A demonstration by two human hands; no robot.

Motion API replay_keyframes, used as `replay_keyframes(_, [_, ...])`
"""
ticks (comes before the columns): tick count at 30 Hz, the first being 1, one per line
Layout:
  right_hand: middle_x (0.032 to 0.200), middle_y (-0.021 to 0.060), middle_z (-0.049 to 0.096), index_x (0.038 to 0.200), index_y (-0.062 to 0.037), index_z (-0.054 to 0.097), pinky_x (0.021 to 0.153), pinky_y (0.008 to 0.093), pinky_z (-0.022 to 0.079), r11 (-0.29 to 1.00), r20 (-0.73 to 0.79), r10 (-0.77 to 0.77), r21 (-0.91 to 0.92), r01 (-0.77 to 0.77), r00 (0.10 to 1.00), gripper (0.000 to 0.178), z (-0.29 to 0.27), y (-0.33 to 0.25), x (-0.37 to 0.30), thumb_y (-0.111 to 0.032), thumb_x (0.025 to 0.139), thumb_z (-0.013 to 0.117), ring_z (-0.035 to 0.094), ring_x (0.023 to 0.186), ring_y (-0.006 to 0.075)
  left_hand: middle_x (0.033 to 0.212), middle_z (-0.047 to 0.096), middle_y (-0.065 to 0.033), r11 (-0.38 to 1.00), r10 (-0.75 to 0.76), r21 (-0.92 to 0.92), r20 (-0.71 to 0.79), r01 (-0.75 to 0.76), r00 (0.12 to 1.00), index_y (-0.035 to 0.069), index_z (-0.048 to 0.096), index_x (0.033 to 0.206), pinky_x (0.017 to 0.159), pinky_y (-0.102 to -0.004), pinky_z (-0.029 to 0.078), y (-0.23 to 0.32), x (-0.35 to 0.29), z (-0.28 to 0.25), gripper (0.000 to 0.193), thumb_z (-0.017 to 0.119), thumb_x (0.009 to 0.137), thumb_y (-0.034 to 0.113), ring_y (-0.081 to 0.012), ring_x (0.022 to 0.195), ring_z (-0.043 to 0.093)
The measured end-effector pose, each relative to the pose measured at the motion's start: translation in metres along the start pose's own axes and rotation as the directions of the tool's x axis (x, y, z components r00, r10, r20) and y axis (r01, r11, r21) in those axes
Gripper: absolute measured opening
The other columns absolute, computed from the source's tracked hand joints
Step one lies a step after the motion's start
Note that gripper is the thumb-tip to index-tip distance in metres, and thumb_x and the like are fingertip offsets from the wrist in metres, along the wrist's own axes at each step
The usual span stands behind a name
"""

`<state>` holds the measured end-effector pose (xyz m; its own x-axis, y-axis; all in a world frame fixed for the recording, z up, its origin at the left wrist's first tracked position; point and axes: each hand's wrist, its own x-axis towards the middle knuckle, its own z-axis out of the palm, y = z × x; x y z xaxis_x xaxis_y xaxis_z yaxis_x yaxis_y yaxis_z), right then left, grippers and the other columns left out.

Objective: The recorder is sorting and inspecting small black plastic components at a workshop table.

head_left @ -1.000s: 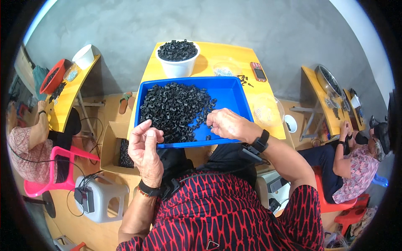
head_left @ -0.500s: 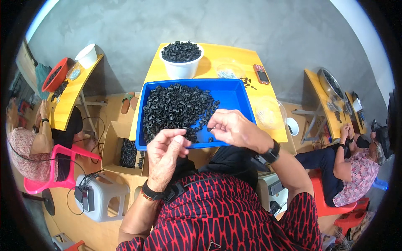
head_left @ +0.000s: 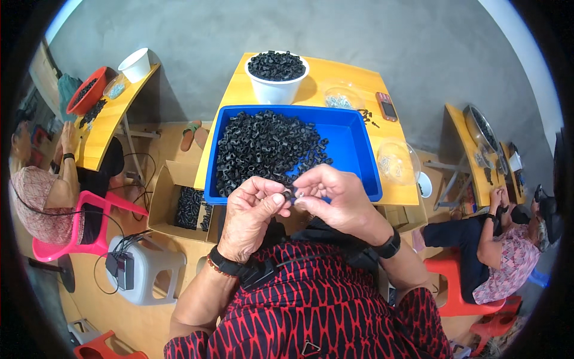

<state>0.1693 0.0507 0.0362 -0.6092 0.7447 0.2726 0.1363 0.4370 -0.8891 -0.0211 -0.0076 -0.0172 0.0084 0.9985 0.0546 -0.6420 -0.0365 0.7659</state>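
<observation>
Just over the near edge of the blue tray (head_left: 353, 149), my two hands almost meet at the fingertips. My left hand (head_left: 248, 212) is closed, pinching a small black plastic part (head_left: 289, 192) between thumb and fingers. My right hand (head_left: 341, 200) is closed too, with a tiny shiny metal-looking piece (head_left: 301, 194) at its thumb and fingertip; its exact kind is too small to make out. A heap of small black plastic parts (head_left: 257, 146) fills the left side of the tray, with looser ones toward its middle.
Behind the tray stands a white tub (head_left: 276, 91) heaped with black parts. Clear plastic dishes (head_left: 399, 163), a phone (head_left: 386, 106) and loose black pieces lie on the yellow table (head_left: 359, 72). A cardboard box (head_left: 170, 212) sits below left. A person (head_left: 48, 185) sits left, another (head_left: 508, 257) right.
My hands have come together. The right hand has moved from over the tray's parts toward my left hand and me. The view has shifted slightly, moving the table rightward and up in it.
</observation>
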Motion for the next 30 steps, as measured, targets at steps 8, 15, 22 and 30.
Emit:
replay_keyframes(8, [0.101, 0.0156, 0.070, 0.108, 0.0031, 0.062, 0.076, 0.0292, 0.061, 0.832, -0.053, 0.081, 0.554, -0.038, 0.995, 0.017, -0.008, 0.021, -0.020, 0.009, 0.092, 0.062, 0.072, 0.089, 0.0206, 0.102, 0.069, -0.0099, 0.999, -0.041, 0.021, -0.057, 0.042, 0.998, 0.000, 0.064, 0.110, 0.078, -0.0316, 0.058, 0.001, -0.003, 0.002, 0.019, 0.067, 0.091, 0.002, -0.0173, 0.088, 0.068])
replay_keyframes(15, [0.102, 0.0242, 0.070, 0.106, 0.0037, 0.064, 0.078, 0.0369, 0.062, 0.747, -0.080, 0.099, 0.665, -0.021, 0.992, 0.014, -0.005, 0.032, -0.025, 0.006, 0.092, 0.062, 0.073, 0.091, 0.0310, 0.102, 0.068, -0.0092, 0.992, -0.009, 0.124, -0.056, 0.016, 0.998, 0.000, 0.063, 0.108, 0.076, -0.0293, 0.055, 0.001, -0.003, 0.005, 0.017, 0.067, 0.092, 0.003, -0.0156, 0.083, 0.064])
replay_keyframes(22, [0.102, 0.0170, 0.072, 0.107, 0.0030, 0.065, 0.081, 0.0309, 0.060, 0.823, -0.135, 0.075, 0.568, 0.015, 0.988, 0.014, 0.001, 0.035, -0.027, 0.004, 0.094, 0.062, 0.072, 0.094, 0.0213, 0.103, 0.067, -0.0094, 0.992, -0.063, 0.106, -0.005, 0.063, 0.998, 0.001, 0.062, 0.107, 0.076, -0.0291, 0.054, 0.001, -0.005, 0.005, 0.017, 0.068, 0.092, 0.006, -0.0144, 0.082, 0.063])
replay_keyframes(30, [0.100, 0.0112, 0.073, 0.104, 0.0007, 0.066, 0.081, 0.0278, 0.058, 0.936, -0.230, -0.002, 0.341, 0.082, 0.973, 0.015, 0.008, 0.028, -0.028, 0.003, 0.089, 0.069, 0.071, 0.092, 0.0163, 0.100, 0.068, -0.0103, 0.991, -0.083, 0.105, -0.005, 0.083, 0.997, 0.000, 0.061, 0.108, 0.072, -0.0288, 0.058, 0.002, -0.005, 0.009, 0.017, 0.067, 0.093, 0.004, -0.0158, 0.082, 0.067])
